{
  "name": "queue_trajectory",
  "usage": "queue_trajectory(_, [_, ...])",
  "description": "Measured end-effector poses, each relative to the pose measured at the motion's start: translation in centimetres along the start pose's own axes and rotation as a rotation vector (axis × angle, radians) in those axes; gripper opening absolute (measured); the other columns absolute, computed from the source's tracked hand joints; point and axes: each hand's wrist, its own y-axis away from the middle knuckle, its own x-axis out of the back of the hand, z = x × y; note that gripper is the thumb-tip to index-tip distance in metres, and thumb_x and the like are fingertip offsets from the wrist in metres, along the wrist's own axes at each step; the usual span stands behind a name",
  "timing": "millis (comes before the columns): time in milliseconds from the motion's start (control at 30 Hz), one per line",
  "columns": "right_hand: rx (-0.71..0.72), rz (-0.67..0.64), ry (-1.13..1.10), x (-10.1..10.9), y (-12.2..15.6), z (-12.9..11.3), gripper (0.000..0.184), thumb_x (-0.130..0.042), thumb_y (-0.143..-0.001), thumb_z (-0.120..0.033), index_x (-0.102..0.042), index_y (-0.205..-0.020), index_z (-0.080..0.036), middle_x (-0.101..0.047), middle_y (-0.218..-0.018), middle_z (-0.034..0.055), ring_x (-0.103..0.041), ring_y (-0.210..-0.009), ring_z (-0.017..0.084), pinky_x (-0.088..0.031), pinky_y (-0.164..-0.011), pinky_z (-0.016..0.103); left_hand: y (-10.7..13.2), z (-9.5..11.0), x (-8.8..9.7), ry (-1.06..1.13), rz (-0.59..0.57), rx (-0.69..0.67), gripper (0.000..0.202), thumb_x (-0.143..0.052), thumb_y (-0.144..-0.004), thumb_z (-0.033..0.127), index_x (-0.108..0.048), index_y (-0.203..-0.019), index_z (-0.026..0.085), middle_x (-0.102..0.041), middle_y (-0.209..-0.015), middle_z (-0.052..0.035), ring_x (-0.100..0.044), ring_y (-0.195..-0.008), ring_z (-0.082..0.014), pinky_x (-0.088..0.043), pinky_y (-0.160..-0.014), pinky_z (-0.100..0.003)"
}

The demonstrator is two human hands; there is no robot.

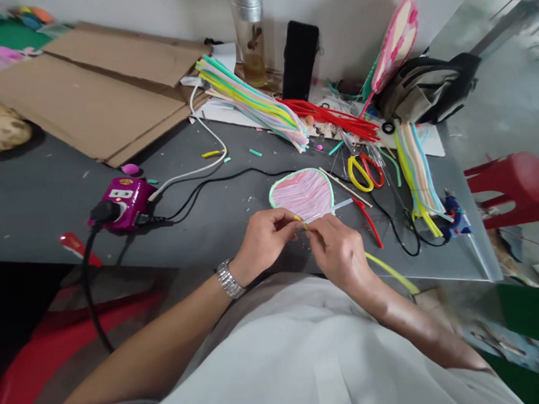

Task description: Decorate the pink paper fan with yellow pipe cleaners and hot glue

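My left hand (269, 236), a silver watch at its wrist, is closed with thumb and forefinger on one end of a yellow pipe cleaner (394, 272). Fingertip to fingertip with it, my right hand (339, 243) pinches the same stem, whose long tail comes out past that hand toward the table's front edge. Just beyond the fingers lies a flat rounded pink and lilac piece (302, 187) with a mint-green rim. A pale translucent strip (343, 203) shows over its lower edge, partly behind my hands. A short red pipe cleaner (367, 223) rests to the right.
Scissors (366, 172), a thin wooden stick (345, 187) and a blue glue gun (456, 216) lie rightward. Bundled pipe cleaners (258, 104), a bottle (249, 37) and a phone (300, 61) stand behind. At left are cardboard (81, 92) and a purple power socket (124, 203) with cables.
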Motion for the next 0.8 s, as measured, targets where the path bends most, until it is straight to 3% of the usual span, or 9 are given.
queue_trajectory(167, [0.141, -0.176, 0.405, 1.8, -1.3, -1.1, 0.020, -0.050, -0.098, -0.011, -0.066, -0.086, -0.016, -0.064, -0.086, 0.0071, -0.052, -0.067, 0.017, -0.027, -0.060, 0.033, 0.2, -0.6, 0.1, -0.135, -0.005, -0.039, 0.018, -0.069, -0.085, 0.030, -0.074, -0.077, 0.015, -0.070, -0.065, -0.0010, -0.060, -0.060, -0.0135, -0.042, -0.059, -0.024])
queue_trajectory(367, [0.299, -0.430, 0.501, 3.5, -4.2, -1.9, 0.018, -0.052, -0.092, -0.004, -0.067, -0.091, -0.013, -0.065, -0.089, 0.0090, -0.053, -0.072, 0.020, -0.026, -0.065, 0.035, 0.6, -0.7, 0.6, -0.341, -0.094, -0.189, 0.016, -0.061, -0.086, 0.020, -0.072, -0.076, 0.015, -0.068, -0.064, 0.0004, -0.054, -0.057, -0.0118, -0.036, -0.056, -0.023])
queue_trajectory(500, [0.328, -0.522, 0.384, 4.5, -5.6, -1.8, 0.017, -0.053, -0.092, -0.004, -0.067, -0.091, -0.012, -0.066, -0.091, 0.0088, -0.056, -0.079, 0.019, -0.030, -0.070, 0.033, 1.1, -0.5, 1.2, -0.362, -0.136, -0.251, 0.013, -0.063, -0.086, 0.019, -0.072, -0.076, 0.015, -0.069, -0.066, 0.0006, -0.056, -0.058, -0.0118, -0.038, -0.056, -0.022])
queue_trajectory(800, [0.150, -0.687, -0.110, 5.1, -7.9, -0.3, 0.009, -0.065, -0.082, -0.009, -0.065, -0.077, -0.016, -0.065, -0.075, -0.0015, -0.052, -0.070, 0.011, -0.031, -0.066, 0.025, 2.2, -0.4, 1.3, -0.409, -0.068, -0.458, 0.011, -0.072, -0.081, 0.010, -0.069, -0.072, 0.016, -0.066, -0.064, 0.0029, -0.054, -0.054, -0.0086, -0.038, -0.054, -0.020])
